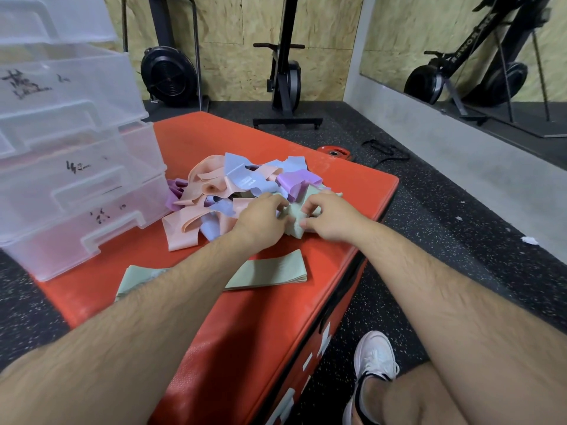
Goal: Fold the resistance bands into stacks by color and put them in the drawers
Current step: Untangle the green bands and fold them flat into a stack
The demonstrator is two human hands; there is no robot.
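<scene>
I stretch both bare forearms forward, converging. My left hand [264, 220] and right hand [331, 219] sit knuckles-up, nearly touching, fingers curled, each pinching the crumpled pale green rubber band [294, 214] between them.

Looking over a red padded box [260, 326] onto speckled black rubber floor [429, 210], facing a chipboard wall [233, 65] with two black exercise machines [285, 78] standing against it, catching a mirror [399, 41] above a grey ledge [460, 145] on the right.
</scene>
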